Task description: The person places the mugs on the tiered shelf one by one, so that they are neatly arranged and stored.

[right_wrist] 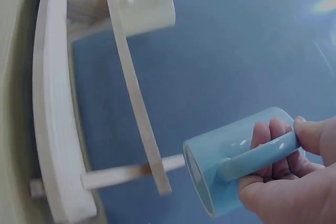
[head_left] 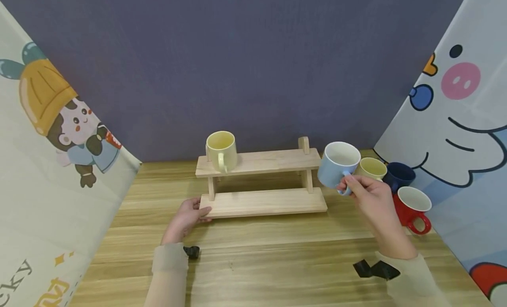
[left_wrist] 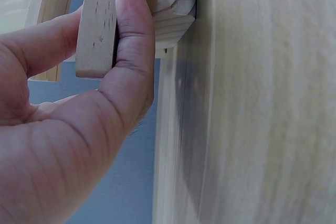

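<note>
My right hand (head_left: 374,203) grips a light blue mug (head_left: 332,169) by its handle, holding it in the air just right of a two-tier wooden rack (head_left: 263,203). The mug has a white inside and its mouth faces up. At the rack's lower left end, my left hand (head_left: 186,218) pinches the edge of the bottom board (left_wrist: 97,35), thumb on one face and fingers on the other. A pale yellow mug (head_left: 227,153) stands on the left of the upper board, its handle toward me. In the right wrist view the blue mug's handle (right_wrist: 262,156) lies between thumb and fingers.
Right of the rack, behind my right hand, another yellow mug (head_left: 372,167), a dark blue mug (head_left: 400,177) and a red mug (head_left: 408,210) with a white inside stand close together. A grey-blue wall (head_left: 253,69) rises behind the wood-grain table (head_left: 277,263); printed cloths flank both sides.
</note>
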A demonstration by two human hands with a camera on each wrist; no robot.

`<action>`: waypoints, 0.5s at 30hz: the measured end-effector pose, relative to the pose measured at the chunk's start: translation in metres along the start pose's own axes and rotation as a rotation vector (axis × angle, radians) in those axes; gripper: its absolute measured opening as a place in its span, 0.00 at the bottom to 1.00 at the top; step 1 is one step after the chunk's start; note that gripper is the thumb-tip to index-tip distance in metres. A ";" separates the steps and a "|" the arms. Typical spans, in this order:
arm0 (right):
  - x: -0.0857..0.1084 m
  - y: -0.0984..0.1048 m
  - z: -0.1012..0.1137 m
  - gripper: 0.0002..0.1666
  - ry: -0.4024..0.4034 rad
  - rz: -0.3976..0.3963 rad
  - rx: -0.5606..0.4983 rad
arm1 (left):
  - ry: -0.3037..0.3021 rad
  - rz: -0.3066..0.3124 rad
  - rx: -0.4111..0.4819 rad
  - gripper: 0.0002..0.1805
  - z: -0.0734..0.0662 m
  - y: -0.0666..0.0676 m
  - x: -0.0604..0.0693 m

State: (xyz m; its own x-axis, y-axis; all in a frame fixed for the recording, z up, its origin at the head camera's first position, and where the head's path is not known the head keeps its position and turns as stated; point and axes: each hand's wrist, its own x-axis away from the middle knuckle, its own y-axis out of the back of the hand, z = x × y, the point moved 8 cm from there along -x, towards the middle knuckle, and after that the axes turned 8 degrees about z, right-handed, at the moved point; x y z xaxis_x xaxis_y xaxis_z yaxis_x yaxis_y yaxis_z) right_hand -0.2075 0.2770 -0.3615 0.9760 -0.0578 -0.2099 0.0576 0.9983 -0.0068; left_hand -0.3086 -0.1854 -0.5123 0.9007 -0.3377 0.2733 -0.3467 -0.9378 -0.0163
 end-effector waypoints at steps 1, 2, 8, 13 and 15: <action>-0.003 -0.005 0.001 0.23 0.000 -0.003 0.006 | 0.001 -0.001 0.000 0.30 0.000 0.000 0.000; -0.006 -0.010 0.003 0.22 0.002 -0.007 0.018 | 0.002 -0.004 0.000 0.30 0.001 0.001 0.000; -0.022 -0.040 0.004 0.20 0.010 -0.051 0.053 | 0.006 -0.009 -0.009 0.31 0.000 0.000 -0.001; -0.034 -0.064 0.000 0.20 0.010 -0.045 0.026 | 0.010 -0.009 -0.022 0.32 0.000 -0.001 0.000; -0.038 -0.074 -0.002 0.20 0.012 -0.026 0.040 | 0.013 -0.010 -0.014 0.31 0.000 0.000 0.000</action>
State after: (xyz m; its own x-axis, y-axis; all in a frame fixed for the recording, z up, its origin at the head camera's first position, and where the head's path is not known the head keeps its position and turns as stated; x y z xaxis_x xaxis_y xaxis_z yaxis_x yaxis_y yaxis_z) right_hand -0.2493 0.2055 -0.3551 0.9714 -0.0835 -0.2221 0.0917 0.9954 0.0268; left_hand -0.3085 -0.1852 -0.5127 0.9009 -0.3269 0.2855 -0.3412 -0.9400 0.0004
